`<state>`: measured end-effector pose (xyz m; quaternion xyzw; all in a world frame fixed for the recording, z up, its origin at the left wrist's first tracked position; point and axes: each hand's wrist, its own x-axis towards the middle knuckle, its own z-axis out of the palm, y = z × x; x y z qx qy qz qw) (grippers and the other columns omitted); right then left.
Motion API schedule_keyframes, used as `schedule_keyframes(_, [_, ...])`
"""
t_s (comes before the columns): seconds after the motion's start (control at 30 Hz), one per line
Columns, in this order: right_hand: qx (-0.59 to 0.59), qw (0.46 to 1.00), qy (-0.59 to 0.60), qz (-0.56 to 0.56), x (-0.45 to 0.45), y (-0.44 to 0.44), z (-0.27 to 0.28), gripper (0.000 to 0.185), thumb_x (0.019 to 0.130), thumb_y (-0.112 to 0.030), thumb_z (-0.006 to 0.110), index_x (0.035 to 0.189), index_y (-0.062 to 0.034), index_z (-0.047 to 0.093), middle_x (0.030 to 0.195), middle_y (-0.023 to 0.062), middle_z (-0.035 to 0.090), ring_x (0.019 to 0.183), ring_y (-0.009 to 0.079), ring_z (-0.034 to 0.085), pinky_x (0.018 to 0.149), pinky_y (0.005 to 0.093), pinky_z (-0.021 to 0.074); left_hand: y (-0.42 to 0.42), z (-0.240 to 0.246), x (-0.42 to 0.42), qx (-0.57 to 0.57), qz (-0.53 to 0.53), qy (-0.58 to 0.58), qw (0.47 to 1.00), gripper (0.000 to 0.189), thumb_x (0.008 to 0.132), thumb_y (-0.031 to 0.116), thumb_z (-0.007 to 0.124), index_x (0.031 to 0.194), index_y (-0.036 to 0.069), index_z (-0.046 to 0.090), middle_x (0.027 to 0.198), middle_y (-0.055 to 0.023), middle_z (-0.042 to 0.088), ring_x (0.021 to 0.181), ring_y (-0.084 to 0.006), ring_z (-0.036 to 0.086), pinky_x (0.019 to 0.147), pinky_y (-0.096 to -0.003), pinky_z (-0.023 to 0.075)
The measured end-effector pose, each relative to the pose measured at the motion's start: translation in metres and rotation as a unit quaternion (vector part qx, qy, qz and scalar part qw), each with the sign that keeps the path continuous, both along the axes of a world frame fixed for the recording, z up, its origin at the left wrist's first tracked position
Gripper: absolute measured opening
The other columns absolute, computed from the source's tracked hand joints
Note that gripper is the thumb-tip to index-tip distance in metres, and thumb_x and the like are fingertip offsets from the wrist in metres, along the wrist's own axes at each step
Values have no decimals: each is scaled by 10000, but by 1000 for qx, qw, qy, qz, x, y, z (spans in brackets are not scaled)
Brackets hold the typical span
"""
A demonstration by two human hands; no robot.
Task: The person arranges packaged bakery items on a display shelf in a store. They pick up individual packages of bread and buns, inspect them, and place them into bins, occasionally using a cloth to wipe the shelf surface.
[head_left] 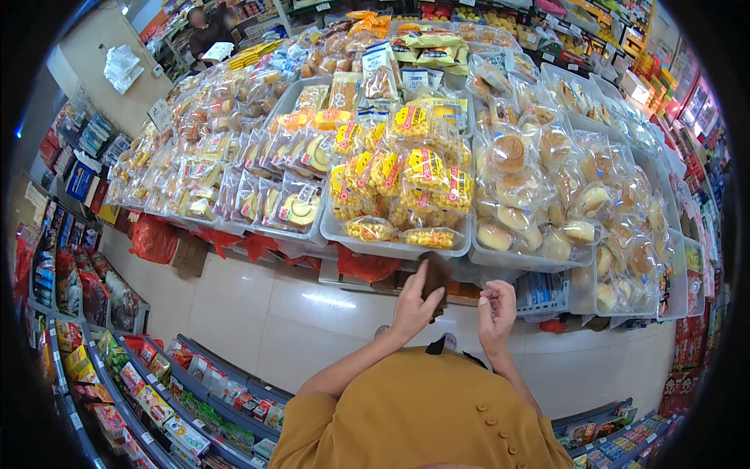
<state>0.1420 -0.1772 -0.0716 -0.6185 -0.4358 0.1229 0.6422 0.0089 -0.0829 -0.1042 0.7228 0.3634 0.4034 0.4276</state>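
A dark brown cloth [436, 280] hangs from my left hand [412, 308], its top close to the front rim of a plastic tub [398, 248]. That tub holds yellow-labelled bags of puffed snacks [404, 170]. To the right, my right hand [497, 311] is raised with curled fingers and the thumb near the fingertips. Clear plastic [477, 274] shows just behind it; I cannot tell whether the fingers pinch any of it. Beyond that hand, another tub [530, 258] is heaped with wrapped round cakes [508, 152].
Tubs of wrapped sliced bread [297, 208] and small pastries [205, 117] extend left. Red plastic bags [153, 239] and cardboard boxes [188, 255] sit under the display. Shelves of packets [193, 404] stand behind me on the tiled floor [234, 311]. A person [208, 35] is at the far left.
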Motion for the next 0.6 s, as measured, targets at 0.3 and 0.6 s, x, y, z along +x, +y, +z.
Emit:
schedule_keyframes(0.3, [-5, 998, 64, -13, 14, -15, -9, 232, 786, 70, 488, 1007, 1, 498, 1016, 79, 482, 779, 120, 503, 646, 225, 441, -7, 40, 15, 271, -57, 129, 952, 563, 665, 118, 677, 1206, 145, 524, 802, -132, 468, 715, -303, 518, 587, -388, 437])
schedule_keyframes(0.6, [25, 997, 67, -19, 22, -13, -18, 253, 776, 92, 457, 1009, -2, 485, 1002, 52, 462, 789, 94, 469, 651, 198, 412, 21, 37, 1, 370, -14, 239, 898, 583, 585, 114, 679, 1153, 187, 568, 870, -130, 493, 712, -286, 521, 585, -367, 431])
